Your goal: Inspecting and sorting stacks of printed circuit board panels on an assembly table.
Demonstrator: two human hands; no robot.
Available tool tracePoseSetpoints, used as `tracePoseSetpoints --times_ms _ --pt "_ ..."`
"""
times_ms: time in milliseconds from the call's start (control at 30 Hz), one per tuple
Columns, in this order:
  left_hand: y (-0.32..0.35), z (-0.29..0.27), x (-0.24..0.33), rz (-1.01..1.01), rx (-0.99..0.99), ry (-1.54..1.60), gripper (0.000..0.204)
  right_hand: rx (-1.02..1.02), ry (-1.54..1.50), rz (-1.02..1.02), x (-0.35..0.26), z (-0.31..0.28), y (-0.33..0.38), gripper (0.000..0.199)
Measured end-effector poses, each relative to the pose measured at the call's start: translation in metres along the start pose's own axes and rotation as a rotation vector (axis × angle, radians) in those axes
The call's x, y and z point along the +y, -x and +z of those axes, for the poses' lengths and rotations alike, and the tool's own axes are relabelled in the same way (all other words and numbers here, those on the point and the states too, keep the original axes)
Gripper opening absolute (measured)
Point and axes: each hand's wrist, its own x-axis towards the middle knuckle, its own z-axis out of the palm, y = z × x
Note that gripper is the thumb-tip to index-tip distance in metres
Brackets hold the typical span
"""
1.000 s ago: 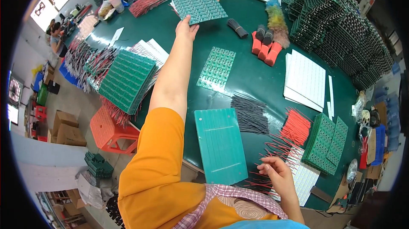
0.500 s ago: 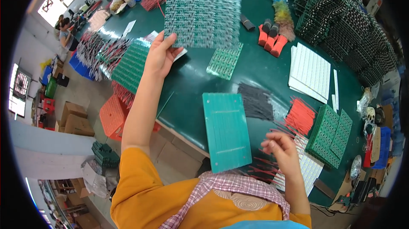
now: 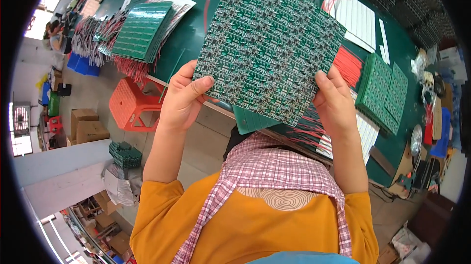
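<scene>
A large square green circuit board panel (image 3: 274, 48), covered in rows of small components, is held up tilted in front of me. My left hand (image 3: 189, 94) grips its lower left edge, thumb on the face. At the lower right edge, my right hand (image 3: 336, 99) has its thumb against the panel, with the fingers partly behind. Below the panel, part of a plain green plate (image 3: 251, 120) shows at the table edge. Red wires (image 3: 347, 67) lie beside my right hand, and more loose red wires (image 3: 304, 126) spread underneath it.
To the right lie stacked green circuit boards (image 3: 375, 85) and white strip sheets (image 3: 355, 16). Another pile of wired boards (image 3: 142, 31) is on the left. A red stool (image 3: 132, 104) stands by the table edge. Tall dark board stacks (image 3: 417, 13) fill the far right.
The panel has come nearer and turned, now showing its component face. My right hand has risen from the table onto its right edge. The view has shifted, and the plain plate is mostly covered.
</scene>
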Motion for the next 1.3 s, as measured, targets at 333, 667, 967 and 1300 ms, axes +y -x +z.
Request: tracePoseSetpoints --times_ms 333,667,967,1300 --pt "0.009 0.011 -0.007 -0.027 0.057 -0.022 0.037 0.012 0.068 0.027 -0.004 -0.003 0.012 0.024" --pt "-0.043 0.007 0.024 0.368 0.041 -0.77 0.03 -0.151 0.62 -0.545 -0.018 -0.009 -0.008 0.027" --pt "-0.08 -0.006 0.007 0.397 -0.147 -0.17 0.037 -0.06 1.269 -1.157 0.001 -0.004 -0.002 0.036" --pt "-0.078 0.014 0.013 0.495 -0.208 -0.168 0.034 -0.036 1.291 -1.154 0.012 -0.015 0.002 0.038"
